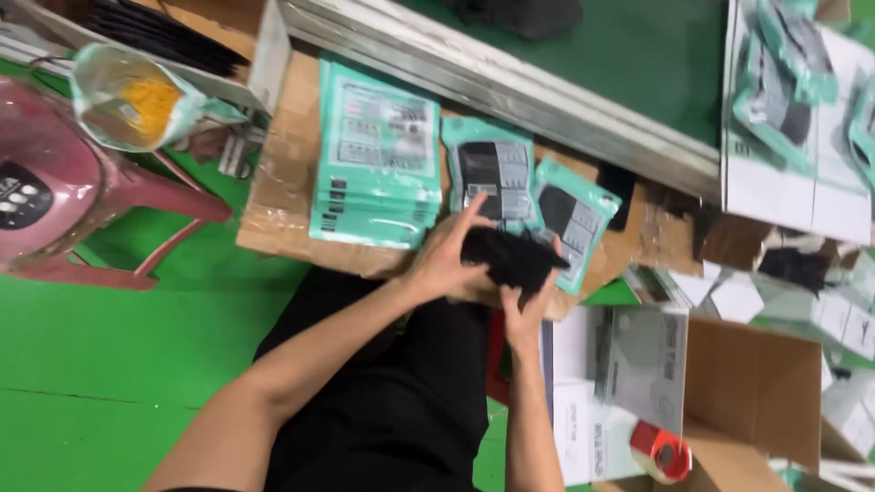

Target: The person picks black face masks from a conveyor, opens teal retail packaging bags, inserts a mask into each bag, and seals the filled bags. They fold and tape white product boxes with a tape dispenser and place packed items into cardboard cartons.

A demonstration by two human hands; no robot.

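Note:
Both my hands hold a bundle of black fabric pieces (516, 258) over the edge of a cardboard-topped work surface (284, 196). My left hand (444, 260) grips the bundle's left side with fingers spread over it. My right hand (526, 305) pinches its lower right part from below. Just behind the bundle lie two teal plastic pouches, one (492, 178) upright and one (574, 219) tilted, each showing a black item inside. A stack of teal pouches (378, 155) sits to the left of them.
A pink plastic stool (64, 196) stands on the green floor at left. An open cardboard box (756, 392) with a red tape roll (661, 453) is at lower right. White cartons and more teal pouches (793, 100) fill the upper right. A grey metal rail (510, 87) crosses the top.

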